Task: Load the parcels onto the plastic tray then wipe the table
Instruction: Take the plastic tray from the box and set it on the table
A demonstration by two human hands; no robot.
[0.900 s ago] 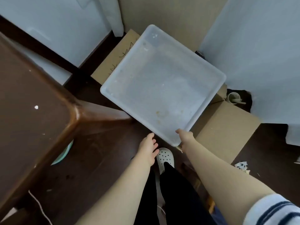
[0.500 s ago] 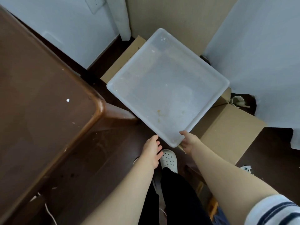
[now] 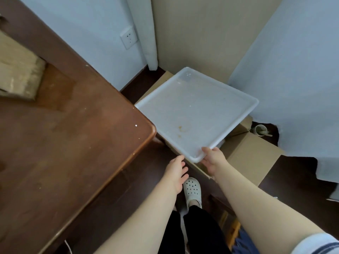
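Brown wooden desk (image 3: 73,153) across the left half, rounded near corner pointing toward the tray

Empty white plastic tray (image 3: 201,107) next, off the desk and up in the air beside that corner, above a cardboard box (image 3: 253,156) on the floor; small yellowish stains on its base; far-left corner meeting the desk's right edge, touching or not impossible to tell

Tan parcel (image 3: 18,74) at the desk's left edge, cut by the frame

Grips the tray's nearest corner with the right hand (image 3: 213,158), thumb over the rim, fingers curled beneath

Holds the left hand (image 3: 177,173) just beside that corner, apart from the tray, fingers loose, nothing in them

White clog (image 3: 192,189) on the dark floor below both hands
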